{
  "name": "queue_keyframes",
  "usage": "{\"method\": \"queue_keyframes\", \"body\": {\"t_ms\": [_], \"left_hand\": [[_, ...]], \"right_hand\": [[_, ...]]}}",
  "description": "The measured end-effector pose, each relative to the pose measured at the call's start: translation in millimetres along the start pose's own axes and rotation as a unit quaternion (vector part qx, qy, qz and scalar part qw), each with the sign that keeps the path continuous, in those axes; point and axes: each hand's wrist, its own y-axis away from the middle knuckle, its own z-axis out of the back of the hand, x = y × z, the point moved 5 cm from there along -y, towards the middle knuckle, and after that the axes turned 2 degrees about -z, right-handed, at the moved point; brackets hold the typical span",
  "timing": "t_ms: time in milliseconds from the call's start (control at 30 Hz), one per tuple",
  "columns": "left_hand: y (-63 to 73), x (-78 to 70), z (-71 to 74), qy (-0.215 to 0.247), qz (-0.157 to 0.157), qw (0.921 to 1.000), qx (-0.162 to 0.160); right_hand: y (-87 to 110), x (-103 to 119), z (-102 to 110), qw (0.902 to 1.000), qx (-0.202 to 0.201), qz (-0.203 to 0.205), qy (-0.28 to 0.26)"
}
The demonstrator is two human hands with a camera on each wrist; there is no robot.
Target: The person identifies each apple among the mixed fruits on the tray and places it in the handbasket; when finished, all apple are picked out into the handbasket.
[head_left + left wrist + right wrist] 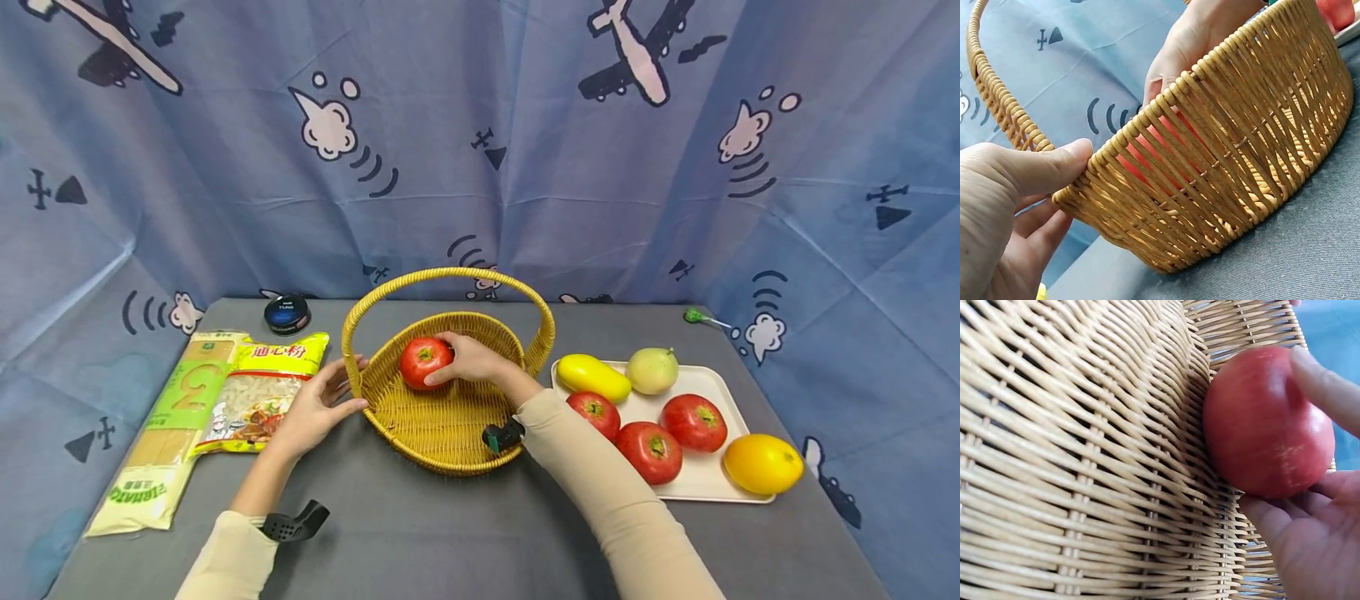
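Note:
A yellow wicker basket point(442, 437) with a tall arched handle stands in the middle of the grey table. My left hand point(322, 408) grips its left rim by the foot of the handle; in the left wrist view the thumb lies over the rim and the fingers curl beneath it. Inside the basket, toward its left side, my right hand point(476, 360) holds a red apple point(422, 360). The right wrist view has the apple point(1266, 422) between thumb and fingers, close against the woven wall. Through the weave, the apple's red shows in the left wrist view.
Right of the basket, a white tray point(708, 483) bears several red apples point(693, 422), a yellow mango point(594, 377), a pale green fruit point(652, 371) and an orange-yellow fruit point(762, 464). At left lie a noodle pack point(161, 425), a pasta bag point(262, 392) and a tuna can point(287, 314).

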Motion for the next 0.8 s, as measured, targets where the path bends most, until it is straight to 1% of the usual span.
{"method": "queue_keyframes", "body": {"t_ms": [100,200,433,633,800], "left_hand": [[-0.2,0.7,-0.9,0.0,-0.001,1.0,0.0],[-0.2,1.3,-1.3,0.002,-0.006,1.0,-0.002],[0.8,2.1,-0.2,0.012,-0.01,0.9999,-0.005],[0.8,1.2,0.0,0.013,-0.013,0.9998,-0.004],[0.2,0.5,-1.0,0.014,-0.016,0.9998,-0.002]], "right_hand": [[1.1,-2,0,0.9999,0.006,-0.003,-0.011],[3.2,-1,1,0.9998,0.003,0.001,-0.021],[16.0,13,11,0.9978,-0.013,0.045,-0.048],[37.2,27,21,0.9947,-0.019,0.081,-0.061],[64.3,33,29,0.9896,-0.021,0.121,-0.074]]}}
